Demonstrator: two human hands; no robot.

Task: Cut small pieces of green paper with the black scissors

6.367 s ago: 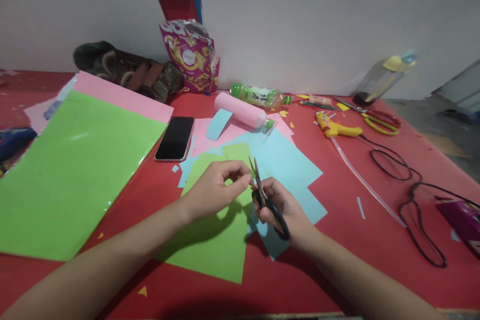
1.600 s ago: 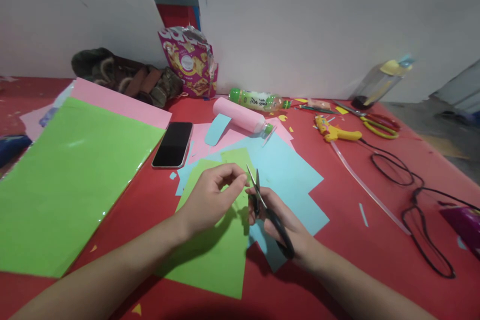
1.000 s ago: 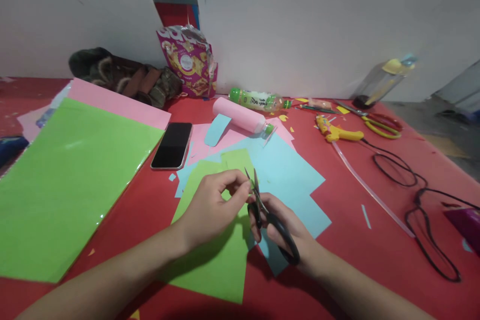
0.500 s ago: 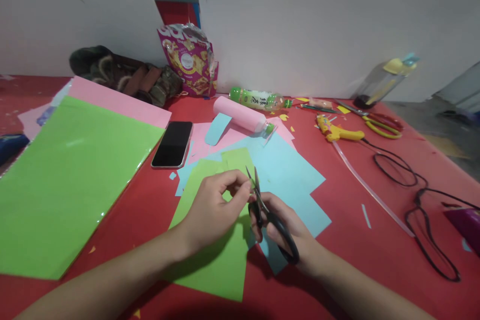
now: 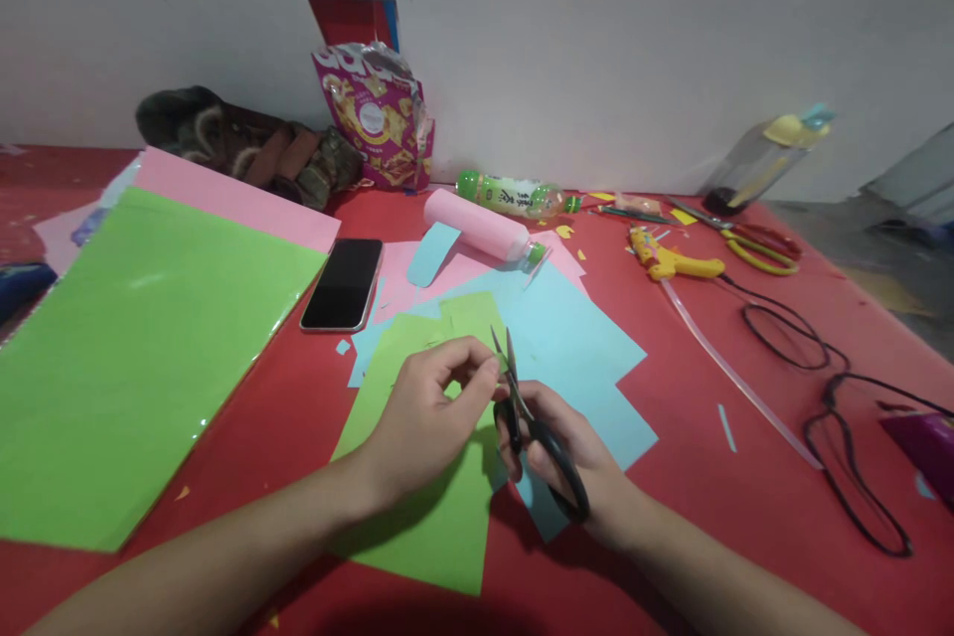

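Barely shifted since earlier: one pair of scissors [image 5: 557, 465], gripped in right hand [image 5: 585, 447]; one green scrap [image 5: 502, 361], pinched in left hand [image 5: 432, 407] above papers [image 5: 439, 542]. Beyond: two lying bottles [image 5: 514, 196], one snack bag [image 5: 375, 119], contents unclear.

The right hand [image 5: 570, 442] holds 1 pair of black-handled scissors [image 5: 560, 469], blades parted, beside the left hand [image 5: 436, 417].

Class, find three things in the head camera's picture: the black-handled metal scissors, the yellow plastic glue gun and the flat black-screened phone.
Black-handled metal scissors [image 5: 550, 441]: head view, on the black handle.
Yellow plastic glue gun [image 5: 671, 263]: head view, on its body.
Flat black-screened phone [image 5: 343, 285]: head view, mid-screen.
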